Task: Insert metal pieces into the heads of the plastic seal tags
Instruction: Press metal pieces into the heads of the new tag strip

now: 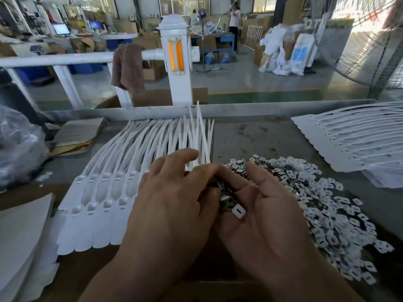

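Observation:
A joined row of white plastic seal tags point(102, 205) lies on the bench at centre left, heads toward me, thin tails fanning away. A large heap of small metal pieces point(327, 205) with white faces spreads to the right. My right hand point(268, 216) is cupped palm up just left of the heap and holds a handful of metal pieces point(231, 203). My left hand point(174, 205) lies palm down over the right end of the tag row, and its fingertips pinch at the pieces in the right palm.
A second sheet of joined tags point(353, 138) lies at the far right. Cardboard sheets point(76, 136) and a dark plastic bag point(19, 149) sit at the left. More white tag sheets point(21, 240) lie at the near left. A white railing post point(177, 59) stands behind the bench.

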Demonstrator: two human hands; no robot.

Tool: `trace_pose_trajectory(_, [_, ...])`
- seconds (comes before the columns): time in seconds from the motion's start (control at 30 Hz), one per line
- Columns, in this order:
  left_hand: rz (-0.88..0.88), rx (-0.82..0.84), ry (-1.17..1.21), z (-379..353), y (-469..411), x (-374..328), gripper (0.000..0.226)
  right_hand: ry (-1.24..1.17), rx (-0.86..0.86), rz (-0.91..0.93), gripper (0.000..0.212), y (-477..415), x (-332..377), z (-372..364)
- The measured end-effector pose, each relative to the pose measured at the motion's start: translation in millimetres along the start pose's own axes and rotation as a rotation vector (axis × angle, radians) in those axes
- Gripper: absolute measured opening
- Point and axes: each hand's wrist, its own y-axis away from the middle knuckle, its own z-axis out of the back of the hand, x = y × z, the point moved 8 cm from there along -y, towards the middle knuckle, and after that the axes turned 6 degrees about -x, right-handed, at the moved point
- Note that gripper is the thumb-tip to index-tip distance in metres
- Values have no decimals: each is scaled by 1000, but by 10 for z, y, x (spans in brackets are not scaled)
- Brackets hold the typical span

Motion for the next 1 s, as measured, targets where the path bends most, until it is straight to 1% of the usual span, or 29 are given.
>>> trace_pose_trajectory(0.13, [-11,22,-10,-21,1,-17,36,-25,-61,1,54,-19,-5,34])
trace_pose_trajectory(0.27, [42,-6,113,-18,18,27,22,-10,-51,-25,58,-22,-31,11])
trace_pose_trajectory(0.4, [21,-43,168,17,23,-6,25,-19,-24,-27,49,-2,-41,-19])
trace_pose_trajectory(0.5, [44,-74,191,50,25,-5,19,-28,-29,-14,41,-4,-45,-9])
trace_pose_trajectory(0.57, [102,-90,228,71,19,19,15,34,-46,-5,35,-7,-49,20])
trace_pose_trajectory(0.7, [225,-119,323,124,37,81,16,224,-111,-19,26,13,-78,66])
trace_pose_trajectory(0.8, [263,-126,356,142,44,119,10,339,-93,-31,22,46,-87,41])
trace_pose_trajectory(0.9, [242,-132,371,158,55,109,11,422,-69,-31,24,81,-90,2])
trace_pose_trajectory(1.0, [112,-146,306,208,59,13,7,498,-54,-22,34,103,-86,-20])
